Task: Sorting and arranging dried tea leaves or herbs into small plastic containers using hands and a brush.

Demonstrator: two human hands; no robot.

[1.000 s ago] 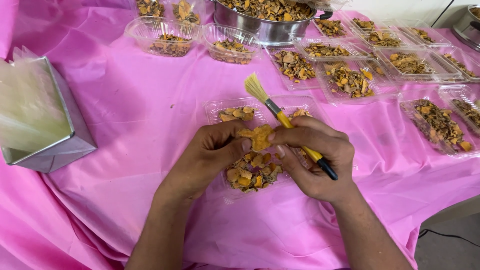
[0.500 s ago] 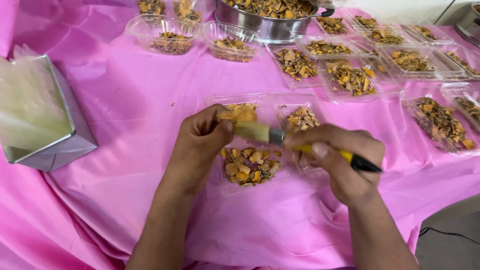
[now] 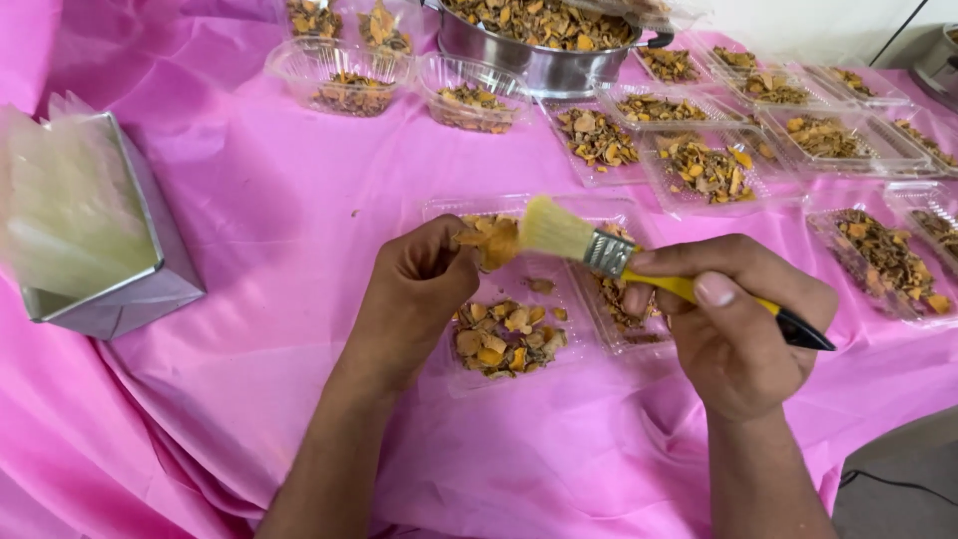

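We find the left hand [image 3: 419, 289] pinched around a flat orange-yellow dried piece [image 3: 491, 240], lifted just above the open clear plastic clamshell tray [image 3: 519, 299] lying on the pink plastic tablecloth [image 3: 279, 240]. The right hand [image 3: 733, 319] grips a small paintbrush with pale bristles, metal ferrule and yellow-and-black handle [image 3: 599, 252]; its bristles touch the held piece. Beneath the hands, the near compartment of the tray holds a heap of similar orange and brown dried chips [image 3: 507, 339]. Beyond, we note several more clear plastic trays [image 3: 699, 165] filled with the same material, set close together at the far right, and a round steel bowl [image 3: 544, 45] heaped with chips at the table's far edge. At the left stands a silver metal box holding a stack of translucent sheets [image 3: 85, 235], well apart from both hands.
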